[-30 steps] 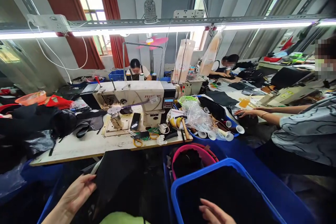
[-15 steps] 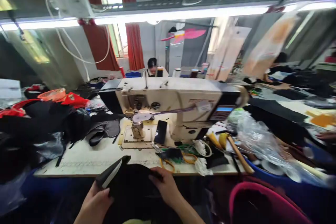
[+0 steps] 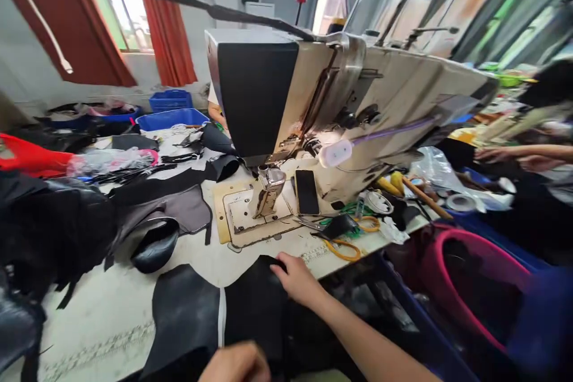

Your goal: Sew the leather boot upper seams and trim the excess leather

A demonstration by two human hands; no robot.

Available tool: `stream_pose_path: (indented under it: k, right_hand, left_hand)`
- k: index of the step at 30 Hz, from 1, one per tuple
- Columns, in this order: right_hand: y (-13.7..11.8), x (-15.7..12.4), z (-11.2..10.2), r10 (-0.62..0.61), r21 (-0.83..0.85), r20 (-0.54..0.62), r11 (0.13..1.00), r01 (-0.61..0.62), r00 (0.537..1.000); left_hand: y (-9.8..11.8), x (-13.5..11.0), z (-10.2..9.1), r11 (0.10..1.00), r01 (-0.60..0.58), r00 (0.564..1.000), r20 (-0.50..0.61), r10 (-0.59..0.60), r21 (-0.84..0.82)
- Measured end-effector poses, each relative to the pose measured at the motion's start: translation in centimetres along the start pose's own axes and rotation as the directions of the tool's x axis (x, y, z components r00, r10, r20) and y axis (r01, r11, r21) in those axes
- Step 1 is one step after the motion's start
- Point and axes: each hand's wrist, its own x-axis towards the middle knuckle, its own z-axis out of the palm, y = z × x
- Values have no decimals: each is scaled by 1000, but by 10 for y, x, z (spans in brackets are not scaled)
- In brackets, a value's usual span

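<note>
A black leather-like piece (image 3: 188,304) with a white strip (image 3: 221,316) down its middle lies spread at the near edge of the sewing machine table. My right hand (image 3: 295,277) pinches its upper right edge between thumb and fingers. At the bottom of the view my left hand (image 3: 237,361) is over the near part of the piece, fingers curled and slightly blurred; what they hold, if anything, is hidden. Beyond the piece stands the sewing machine (image 3: 264,95), its post (image 3: 268,191) rising from the bed. To the left lies a sewn black and grey piece (image 3: 183,209).
A phone (image 3: 307,192) rests beside the post. Scissors with orange handles (image 3: 344,249) and a hammer (image 3: 425,197) lie to the right. A pink-rimmed bin (image 3: 447,286) stands at lower right. Black material (image 3: 58,227) is heaped left. A co-worker's arm (image 3: 528,152) shows far right.
My view has turned left and come closer to the table. The black piece has gone from being held up in both hands to lying spread on the tabletop; its white strip now shows lengthwise.
</note>
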Motion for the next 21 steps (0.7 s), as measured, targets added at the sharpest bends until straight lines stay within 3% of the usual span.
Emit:
stream_pose_path:
  k: [1, 2, 5, 8, 12, 15, 21]
  right_hand:
    - [-2, -3, 0, 13, -16, -19, 1000, -13, 1000]
    - [-4, -6, 1, 23, -34, -40, 999, -24, 999]
    - [-10, -15, 4, 49, -99, -125, 993, -61, 991]
    - [-12, -24, 8, 63, -183, -196, 978, -100, 978]
    - [-11, -30, 8, 16, -292, -241, 952, -88, 971]
    - [-8, -24, 3, -101, -350, -225, 936, 17, 969]
    - [6, 1, -10, -358, -418, -69, 858, 299, 931]
  left_hand:
    - [7, 17, 1, 990, -104, 994, 27, 102, 99]
    - [15, 35, 4, 844, -314, 945, 58, 322, 435]
    - [33, 82, 17, 690, -371, 896, 46, 441, 622]
    - [31, 104, 26, 645, -396, 878, 64, 474, 654]
    - [11, 110, 28, 599, -451, 841, 89, 534, 661]
    - [3, 111, 28, 571, -481, 815, 100, 570, 666]
    - [3, 112, 30, 499, -538, 755, 125, 644, 680]
